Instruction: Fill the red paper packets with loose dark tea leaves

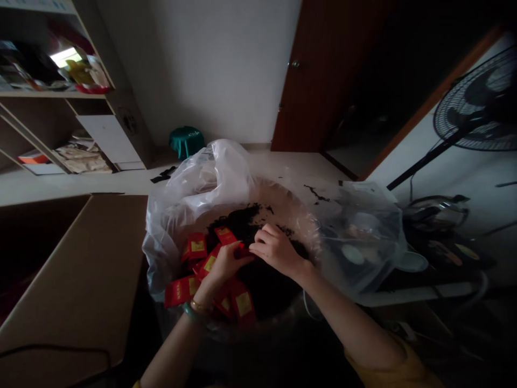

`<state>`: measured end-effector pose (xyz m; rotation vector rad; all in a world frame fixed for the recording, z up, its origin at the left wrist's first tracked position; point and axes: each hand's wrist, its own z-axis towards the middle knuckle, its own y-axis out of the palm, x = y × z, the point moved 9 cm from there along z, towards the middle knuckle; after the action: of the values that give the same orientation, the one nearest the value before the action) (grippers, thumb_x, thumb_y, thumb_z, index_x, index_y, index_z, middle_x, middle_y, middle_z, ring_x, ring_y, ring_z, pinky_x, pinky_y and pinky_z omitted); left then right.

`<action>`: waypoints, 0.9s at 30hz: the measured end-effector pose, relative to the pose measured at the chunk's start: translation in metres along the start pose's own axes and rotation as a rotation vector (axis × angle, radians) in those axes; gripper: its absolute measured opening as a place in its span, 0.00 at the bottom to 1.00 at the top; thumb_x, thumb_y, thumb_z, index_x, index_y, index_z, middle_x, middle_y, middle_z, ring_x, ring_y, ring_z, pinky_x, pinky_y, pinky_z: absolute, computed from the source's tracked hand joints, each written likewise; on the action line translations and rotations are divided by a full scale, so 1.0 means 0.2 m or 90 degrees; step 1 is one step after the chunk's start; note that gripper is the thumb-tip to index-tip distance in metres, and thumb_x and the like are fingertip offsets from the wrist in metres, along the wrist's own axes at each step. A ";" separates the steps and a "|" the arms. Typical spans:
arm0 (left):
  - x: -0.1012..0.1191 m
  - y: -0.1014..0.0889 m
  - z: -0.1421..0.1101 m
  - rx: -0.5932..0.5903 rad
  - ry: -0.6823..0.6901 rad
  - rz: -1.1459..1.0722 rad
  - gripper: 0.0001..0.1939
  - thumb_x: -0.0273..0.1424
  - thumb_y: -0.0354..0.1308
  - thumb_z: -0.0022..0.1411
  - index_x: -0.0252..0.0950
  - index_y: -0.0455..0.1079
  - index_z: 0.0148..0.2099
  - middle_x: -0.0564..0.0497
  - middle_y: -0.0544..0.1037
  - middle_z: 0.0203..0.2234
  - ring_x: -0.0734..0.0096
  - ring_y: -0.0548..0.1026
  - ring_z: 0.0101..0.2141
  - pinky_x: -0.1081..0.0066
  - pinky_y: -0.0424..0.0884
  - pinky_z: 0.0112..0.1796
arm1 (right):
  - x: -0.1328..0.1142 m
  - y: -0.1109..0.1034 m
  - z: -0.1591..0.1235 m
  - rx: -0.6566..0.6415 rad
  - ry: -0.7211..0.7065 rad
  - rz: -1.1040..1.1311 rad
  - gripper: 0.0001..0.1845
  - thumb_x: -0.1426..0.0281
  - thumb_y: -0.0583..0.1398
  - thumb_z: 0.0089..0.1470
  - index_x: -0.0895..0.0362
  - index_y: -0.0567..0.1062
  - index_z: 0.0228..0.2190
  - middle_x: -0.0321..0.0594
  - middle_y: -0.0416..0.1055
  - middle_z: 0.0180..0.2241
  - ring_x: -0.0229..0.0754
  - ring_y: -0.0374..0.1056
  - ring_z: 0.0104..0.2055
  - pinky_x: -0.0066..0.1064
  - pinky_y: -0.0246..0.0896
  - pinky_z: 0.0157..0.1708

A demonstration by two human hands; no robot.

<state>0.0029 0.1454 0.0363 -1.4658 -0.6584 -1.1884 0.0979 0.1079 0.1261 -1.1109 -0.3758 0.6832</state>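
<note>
A wide round tub (291,210) lined with a clear plastic bag (205,183) holds a heap of dark, loose, tea-like leaves (238,223). Several small red packets with yellow labels (243,303) lie on the near left side of the heap. My left hand (224,264), with a green bangle and a gold bangle (194,310) on its wrist, pinches the edge of a red packet (241,249). My right hand (274,250) rests over the dark leaves, its fingertips close beside that packet and nothing visible in them.
A large cardboard box (76,280) stands at the left, below a cluttered shelf unit (52,91). On the right are a second plastic bag (363,237), a metal pot (436,213) and a black pedestal fan (476,102). A wooden door (323,75) stands behind them.
</note>
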 end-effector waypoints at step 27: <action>-0.14 0.01 0.00 0.075 -0.036 -0.111 0.17 0.40 0.68 0.42 0.32 0.69 0.24 0.57 0.68 0.18 0.76 0.63 0.23 0.78 0.60 0.25 | 0.02 0.15 -0.03 -0.049 0.077 0.093 0.03 0.73 0.61 0.55 0.58 0.76 0.31 0.43 0.73 0.31 0.45 0.68 0.40 0.37 0.62 0.43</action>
<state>-0.0041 0.1508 0.0094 -1.3683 -0.8959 -1.2229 0.0952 0.1151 0.0970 -1.2556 -0.2201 0.7306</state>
